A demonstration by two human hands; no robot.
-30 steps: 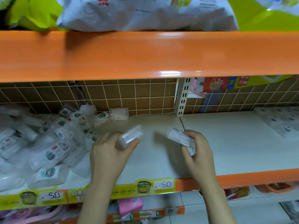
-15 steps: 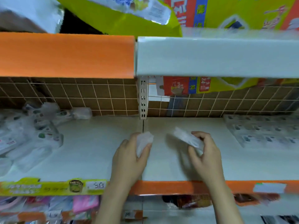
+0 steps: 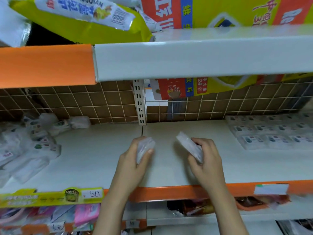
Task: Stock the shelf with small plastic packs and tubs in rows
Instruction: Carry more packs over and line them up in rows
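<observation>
The left hand (image 3: 133,162) grips one small clear pack (image 3: 144,148) between thumb and fingers, and the right hand (image 3: 205,160) grips a second pack (image 3: 189,146), tilted on edge. Both are held just above the bare middle of the shelf (image 3: 101,158), apart from it, likely so they can go toward the neat rows (image 3: 271,133) at the right. A loose heap of packs (image 3: 28,141) lies at the left; motion blur hides their labels.

Brown tiled wall (image 3: 101,102) behind a white wire grid (image 3: 237,102); perforated cream upright (image 3: 139,102) at centre; orange (image 3: 45,65) and white (image 3: 203,56) fascias overhead.
</observation>
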